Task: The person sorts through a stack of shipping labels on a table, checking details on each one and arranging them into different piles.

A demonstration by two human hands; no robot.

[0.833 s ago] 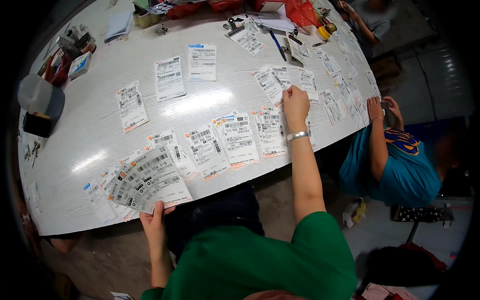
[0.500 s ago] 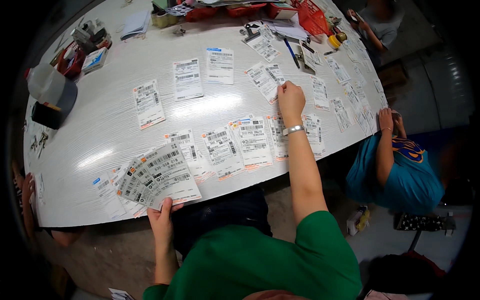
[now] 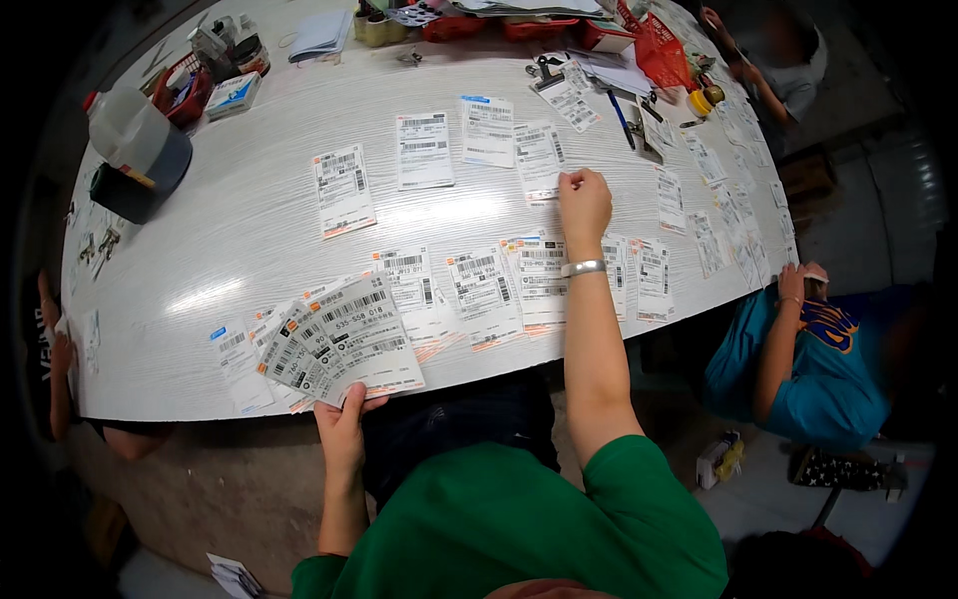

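Note:
My left hand [image 3: 344, 424] grips a fan of printed shipping labels [image 3: 351, 344] by its lower edge, thumb on top, over the table's near edge. My right hand [image 3: 586, 205] is closed in a pinch at the lower right corner of another shipping label [image 3: 540, 155], which lies just beside a blue-topped label [image 3: 488, 130]. Farther left on the table are two more labels, a middle one [image 3: 425, 150] and a leftmost one [image 3: 344, 190]. Overlapping label piles [image 3: 482, 295] line the near edge, partly covered by my right forearm and the fan.
The white table [image 3: 239, 270] also bears a jug of dark liquid [image 3: 140, 140], a red basket [image 3: 185, 95], a clipped label bundle [image 3: 569, 95] and a blue pen [image 3: 621, 120]. Several labels [image 3: 707, 240] lie at right, near a person in a teal shirt [image 3: 798, 369].
My right hand and its label have shifted left towards the blue-topped label, and that label has turned more upright. The left hand still holds the fan. The whole view has shifted slightly.

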